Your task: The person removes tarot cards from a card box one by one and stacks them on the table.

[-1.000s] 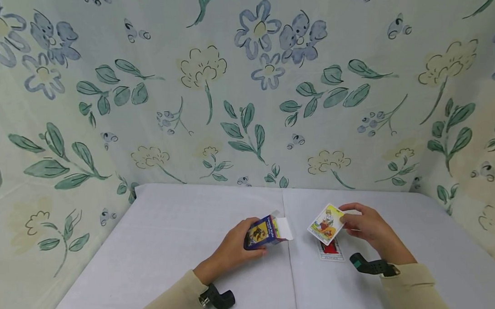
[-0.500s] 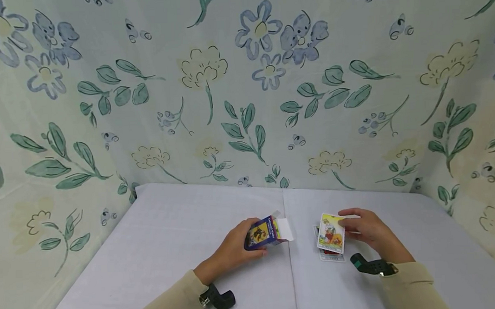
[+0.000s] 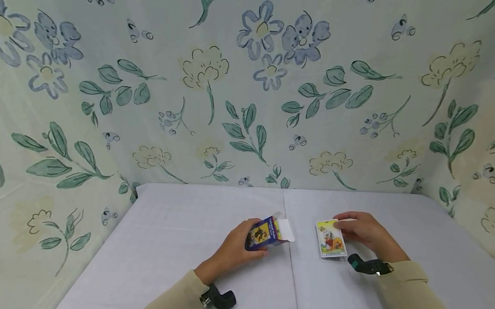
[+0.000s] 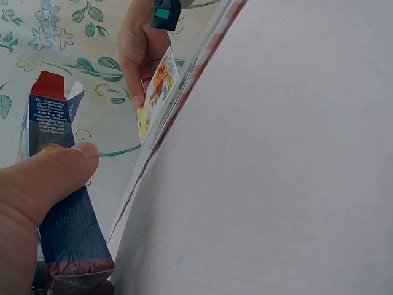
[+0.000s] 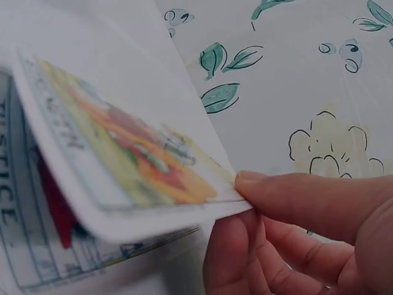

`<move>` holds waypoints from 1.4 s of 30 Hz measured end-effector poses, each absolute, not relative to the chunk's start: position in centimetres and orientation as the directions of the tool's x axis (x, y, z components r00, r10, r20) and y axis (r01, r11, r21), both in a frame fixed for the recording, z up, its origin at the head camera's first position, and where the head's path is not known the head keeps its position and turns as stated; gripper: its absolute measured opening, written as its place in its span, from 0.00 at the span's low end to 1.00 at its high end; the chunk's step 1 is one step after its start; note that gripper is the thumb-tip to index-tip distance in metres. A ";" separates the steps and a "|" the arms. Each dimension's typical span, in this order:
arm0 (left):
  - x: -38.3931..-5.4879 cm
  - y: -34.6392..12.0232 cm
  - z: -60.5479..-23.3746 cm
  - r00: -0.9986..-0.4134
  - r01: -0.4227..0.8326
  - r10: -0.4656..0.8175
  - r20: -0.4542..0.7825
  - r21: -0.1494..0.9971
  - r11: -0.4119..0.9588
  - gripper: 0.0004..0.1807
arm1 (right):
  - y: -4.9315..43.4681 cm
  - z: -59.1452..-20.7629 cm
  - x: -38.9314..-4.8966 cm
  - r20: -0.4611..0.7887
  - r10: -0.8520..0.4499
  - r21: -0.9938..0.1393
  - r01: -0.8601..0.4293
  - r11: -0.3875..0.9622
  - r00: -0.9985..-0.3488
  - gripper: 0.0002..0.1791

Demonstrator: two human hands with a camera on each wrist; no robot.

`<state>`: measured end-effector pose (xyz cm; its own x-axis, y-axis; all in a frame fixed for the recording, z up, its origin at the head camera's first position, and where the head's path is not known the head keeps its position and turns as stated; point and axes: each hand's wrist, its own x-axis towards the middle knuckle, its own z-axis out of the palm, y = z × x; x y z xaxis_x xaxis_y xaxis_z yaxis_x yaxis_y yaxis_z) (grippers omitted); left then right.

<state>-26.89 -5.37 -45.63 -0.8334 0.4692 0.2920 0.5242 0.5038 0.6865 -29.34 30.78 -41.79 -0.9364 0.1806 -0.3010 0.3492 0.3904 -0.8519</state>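
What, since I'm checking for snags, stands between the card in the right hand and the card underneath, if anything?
Nothing visible: the right hand pinches the Strength card, tilted above the Justice card with only a gap showing between. The box is held aside.

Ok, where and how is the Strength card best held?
Likely best to pinch the Strength card at its far right corner, coming from the right, above and below: the card is thin, and that corner sits raised over the Justice card.
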 end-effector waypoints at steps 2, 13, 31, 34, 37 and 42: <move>-26.8 -5.4 -45.6 -0.831 0.527 0.471 0.294 0.685 0.502 0.45 | 30.7 -41.7 -29.3 -0.308 0.174 -0.842 0.353 0.408 -0.936 0.26; -26.7 -5.4 -45.4 -0.830 0.529 0.474 0.293 0.684 0.503 0.44 | 30.4 -42.6 -29.7 -0.302 0.195 -0.814 0.359 0.457 -0.933 0.22; -26.6 -5.4 -45.4 -0.834 0.522 0.473 0.284 0.682 0.512 0.44 | 28.9 -42.2 -29.1 -0.213 0.266 -0.692 0.337 0.639 -0.940 0.15; -26.6 -5.4 -45.4 -0.832 0.526 0.475 0.286 0.678 0.513 0.44 | 28.6 -42.2 -29.1 -0.195 0.277 -0.675 0.334 0.658 -0.941 0.14; -26.6 -5.4 -45.3 -0.833 0.525 0.475 0.284 0.677 0.515 0.44 | 28.3 -42.2 -29.0 -0.178 0.281 -0.658 0.326 0.679 -0.943 0.13; -26.5 -5.3 -45.3 -0.839 0.515 0.470 0.275 0.680 0.521 0.45 | 28.2 -42.1 -29.0 -0.162 0.283 -0.646 0.319 0.694 -0.945 0.12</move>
